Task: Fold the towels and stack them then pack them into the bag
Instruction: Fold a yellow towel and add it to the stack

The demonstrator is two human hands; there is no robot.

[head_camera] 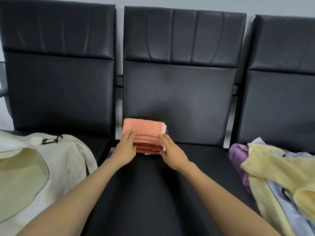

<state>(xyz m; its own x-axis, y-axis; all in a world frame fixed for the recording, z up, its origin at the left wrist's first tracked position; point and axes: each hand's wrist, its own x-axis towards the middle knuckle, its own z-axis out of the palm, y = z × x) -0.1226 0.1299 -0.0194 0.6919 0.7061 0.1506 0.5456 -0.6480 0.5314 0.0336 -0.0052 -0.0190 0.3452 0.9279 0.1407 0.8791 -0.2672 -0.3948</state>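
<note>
A small stack of folded orange towels [144,132] lies on the middle black seat [153,193], close to the backrest. My left hand [125,149] presses flat against the stack's left side, fingers straight. My right hand [172,153] presses against its right front edge, fingers straight too. A cream bag [51,160] with an unzipped top lies open on the left seat. Unfolded towels, yellow [276,169], purple [238,154] and pale blue [286,208], are heaped on the right seat.
Three black padded chairs stand in a row against a pale wall, with narrow gaps between them. A black clip [52,140] hangs on the bag's strap. An armrest shows at the far left edge.
</note>
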